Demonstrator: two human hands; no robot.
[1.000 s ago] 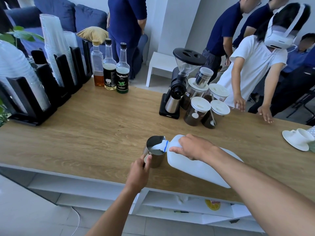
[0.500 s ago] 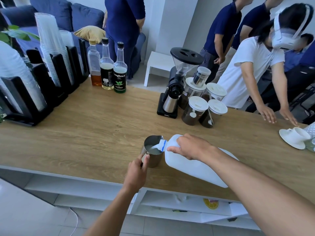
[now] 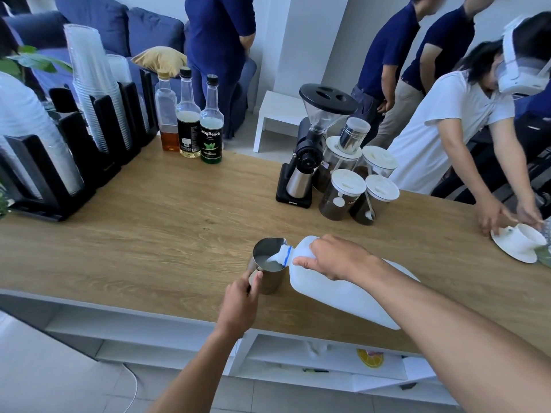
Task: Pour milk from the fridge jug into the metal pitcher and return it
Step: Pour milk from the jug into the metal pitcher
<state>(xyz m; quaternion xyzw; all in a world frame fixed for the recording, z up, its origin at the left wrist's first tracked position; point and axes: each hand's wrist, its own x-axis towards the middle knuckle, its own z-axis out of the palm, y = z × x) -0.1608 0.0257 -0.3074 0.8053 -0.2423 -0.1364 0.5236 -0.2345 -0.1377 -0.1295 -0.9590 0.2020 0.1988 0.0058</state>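
Observation:
A white plastic milk jug (image 3: 334, 290) is tipped far to the left, its open mouth with a blue ring over the rim of the metal pitcher (image 3: 268, 265). Milk runs from the mouth, and white milk fills the bottom of the pitcher. My right hand (image 3: 334, 257) grips the jug by its handle near the neck. My left hand (image 3: 241, 302) holds the pitcher's handle at the near side. The pitcher stands upright on the wooden counter (image 3: 149, 234), close to its front edge.
A black coffee grinder (image 3: 310, 150) and lidded jars of coffee (image 3: 343, 195) stand behind the pitcher. Three syrup bottles (image 3: 190, 120) and stacked plastic cups in black holders (image 3: 89, 114) are at the back left. A person in white reaches for a white cup and saucer (image 3: 518, 242) at the right.
The jug stays tipped over the pitcher and milk keeps flowing; both my hands hold their grips. The person at the right has leaned in and put both hands at the white cup.

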